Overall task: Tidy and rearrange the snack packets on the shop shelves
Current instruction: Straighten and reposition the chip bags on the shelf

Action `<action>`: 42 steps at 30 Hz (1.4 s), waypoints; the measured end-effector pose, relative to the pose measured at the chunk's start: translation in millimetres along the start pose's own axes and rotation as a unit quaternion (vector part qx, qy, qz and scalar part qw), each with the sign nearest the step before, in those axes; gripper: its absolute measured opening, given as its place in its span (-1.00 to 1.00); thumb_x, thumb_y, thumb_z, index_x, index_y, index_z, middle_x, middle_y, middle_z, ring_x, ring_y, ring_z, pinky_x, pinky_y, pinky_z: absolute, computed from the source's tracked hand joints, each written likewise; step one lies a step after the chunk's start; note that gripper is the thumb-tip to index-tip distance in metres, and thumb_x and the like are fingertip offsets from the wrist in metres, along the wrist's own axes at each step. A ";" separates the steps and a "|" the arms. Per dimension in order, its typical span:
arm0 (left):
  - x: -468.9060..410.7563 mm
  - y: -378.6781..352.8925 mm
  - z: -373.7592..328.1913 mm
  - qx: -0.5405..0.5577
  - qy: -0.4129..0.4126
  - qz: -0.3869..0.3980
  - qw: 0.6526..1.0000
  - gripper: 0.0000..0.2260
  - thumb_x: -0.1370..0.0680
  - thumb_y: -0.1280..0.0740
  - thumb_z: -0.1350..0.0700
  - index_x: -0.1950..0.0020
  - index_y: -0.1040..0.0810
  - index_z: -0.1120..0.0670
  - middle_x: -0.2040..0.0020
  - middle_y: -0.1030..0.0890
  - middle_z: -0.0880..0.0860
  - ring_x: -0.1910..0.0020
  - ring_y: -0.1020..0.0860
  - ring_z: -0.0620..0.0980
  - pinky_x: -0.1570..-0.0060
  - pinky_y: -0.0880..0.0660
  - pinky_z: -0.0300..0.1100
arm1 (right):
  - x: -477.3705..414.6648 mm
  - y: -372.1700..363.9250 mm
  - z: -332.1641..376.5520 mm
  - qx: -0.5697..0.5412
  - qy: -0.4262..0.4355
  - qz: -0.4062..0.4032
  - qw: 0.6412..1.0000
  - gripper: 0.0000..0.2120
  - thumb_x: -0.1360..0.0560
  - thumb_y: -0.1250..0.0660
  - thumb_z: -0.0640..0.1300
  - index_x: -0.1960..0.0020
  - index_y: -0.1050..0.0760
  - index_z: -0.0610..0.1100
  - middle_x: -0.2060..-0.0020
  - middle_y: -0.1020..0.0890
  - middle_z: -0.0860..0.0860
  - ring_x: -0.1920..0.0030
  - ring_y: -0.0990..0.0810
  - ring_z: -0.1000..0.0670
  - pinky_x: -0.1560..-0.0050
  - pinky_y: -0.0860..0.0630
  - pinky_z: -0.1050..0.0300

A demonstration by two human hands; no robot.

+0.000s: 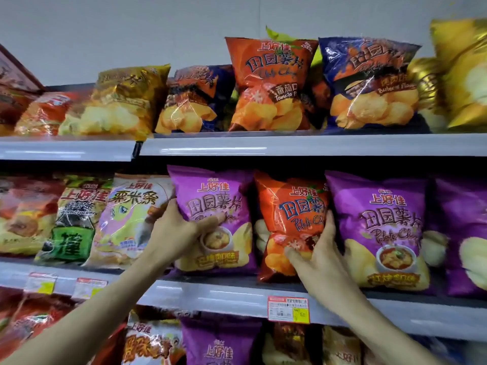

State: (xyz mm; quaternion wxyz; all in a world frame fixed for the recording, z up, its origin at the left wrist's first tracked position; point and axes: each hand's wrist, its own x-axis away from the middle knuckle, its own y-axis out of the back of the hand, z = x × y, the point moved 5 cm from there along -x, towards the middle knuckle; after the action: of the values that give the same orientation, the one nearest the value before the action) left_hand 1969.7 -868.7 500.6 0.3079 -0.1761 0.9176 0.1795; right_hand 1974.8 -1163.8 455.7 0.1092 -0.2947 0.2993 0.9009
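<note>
left hand (176, 229) gripped the purple packet (214, 219) on the middle shelf (226, 295), thumb across its front. right hand (320, 255) gripped the red packet (288, 222) just beside it, touching another purple packet (382, 230).

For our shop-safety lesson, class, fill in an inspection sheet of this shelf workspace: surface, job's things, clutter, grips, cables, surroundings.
Surface: middle shelf, grey, packets standing along it.
Job's things: purple packet and red packet side by side.
Clutter: nothing seen.
Grips: left hand holds the purple packet's left edge; right hand holds the red packet's lower part.
Cables: nothing seen.
Surroundings: price label on the shelf edge; top shelf of packets; wall above.
</note>
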 end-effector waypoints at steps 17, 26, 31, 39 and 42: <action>21.1 19.4 -5.5 0.193 -0.023 0.006 0.981 -0.65 -0.40 -0.63 0.12 -0.14 -0.67 0.08 0.05 -0.79 -0.01 0.14 -0.77 -0.01 0.24 -0.65 -0.27 | -0.3 0.4 19.9 0.125 -0.042 -0.108 0.985 0.13 -0.51 -0.47 0.20 -0.68 0.26 -0.14 -0.53 -0.31 -0.26 -0.49 -0.32 -0.30 -0.47 -0.27 -0.13; 70.4 34.9 -7.7 0.123 -0.160 -0.122 0.972 -0.28 -0.19 -0.77 -0.10 -0.25 -0.55 -0.03 -0.06 -0.73 -0.08 0.01 -0.71 -0.15 0.06 -0.63 -0.28 | 9.1 -11.3 25.6 0.086 -0.009 -0.091 0.992 0.10 -0.47 -0.46 0.29 -0.69 0.19 0.02 -0.51 -0.29 -0.07 -0.49 -0.37 -0.15 -0.41 -0.28 -0.04; 67.6 82.6 11.7 0.215 -0.108 -0.217 0.946 -0.41 -0.21 -0.64 -0.19 -0.12 -0.61 0.06 0.13 -0.75 -0.17 0.21 -0.68 -0.22 0.17 -0.63 -0.30 | 10.4 -30.8 34.5 0.006 0.038 -0.083 0.996 0.14 -0.39 -0.53 0.32 -0.67 0.15 0.13 -0.58 -0.22 0.01 -0.53 -0.32 -0.05 -0.44 -0.33 0.01; 64.9 125.0 41.1 0.270 -0.012 -0.168 0.948 -0.14 -0.08 -0.67 -0.38 -0.19 -0.66 0.12 -0.03 -0.77 0.16 0.06 -0.75 0.21 -0.03 -0.69 0.11 | 4.2 -91.3 69.7 -0.078 0.096 -0.070 0.990 0.12 -0.35 -0.61 0.22 -0.60 0.12 0.27 -0.52 -0.29 0.03 -0.50 -0.33 -0.02 -0.49 -0.35 -0.09; 69.3 131.0 43.7 0.262 0.001 -0.146 0.954 -0.30 -0.18 -0.64 -0.23 -0.20 -0.66 0.12 -0.05 -0.77 0.16 0.01 -0.74 0.27 -0.12 -0.65 0.18 | 1.0 -113.2 85.2 -0.068 0.116 -0.075 0.988 0.08 -0.33 -0.63 0.20 -0.57 0.06 0.26 -0.46 -0.35 -0.01 -0.44 -0.39 -0.06 -0.40 -0.41 -0.07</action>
State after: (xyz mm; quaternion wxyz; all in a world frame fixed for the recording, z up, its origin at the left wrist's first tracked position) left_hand 1882.9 -749.9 453.4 0.3649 -0.2219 0.8970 -0.1140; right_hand 1976.5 -1022.1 456.5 0.1202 -0.4256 0.2248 0.8683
